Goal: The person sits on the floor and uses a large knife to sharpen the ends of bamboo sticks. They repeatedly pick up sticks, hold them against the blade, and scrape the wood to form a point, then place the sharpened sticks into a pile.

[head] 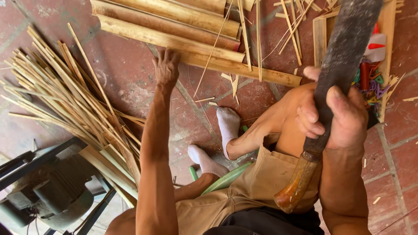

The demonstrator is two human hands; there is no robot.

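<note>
A: Found the split bamboo lengths (174, 26) where?

B: At 11 to 12 o'clock, stacked flat on the tiled floor (126, 82), long axis run from 10 o'clock down toward 3.

A: Reached by which grip?

B: By the left grip (166, 67), stretched toward 12 o'clock, opened flat with fingers spread, fingertips right at the near edge of the lowest length. Could not tell whether touching or just short.

A: And saw the right grip (337, 117) where?

B: At 3 o'clock, well apart from the stack, closed tight around a big knife (348, 35) just above its wooden handle (296, 185). Held steeply, dark blade pointed to 12 o'clock, handle end down toward 6.

A: So nearer to the bamboo on the left side?

B: Judged so, by far.

A: Noticed anything around?

B: A loose bundle of thin strips (56, 95) at 9 o'clock, fanned beside the left forearm. A dark machine (56, 191) at 7 o'clock. Two white-socked feet (228, 124) near the middle. A wooden tray (320, 41) of coloured bits at 1 to 2 o'clock, partly behind the blade.
</note>
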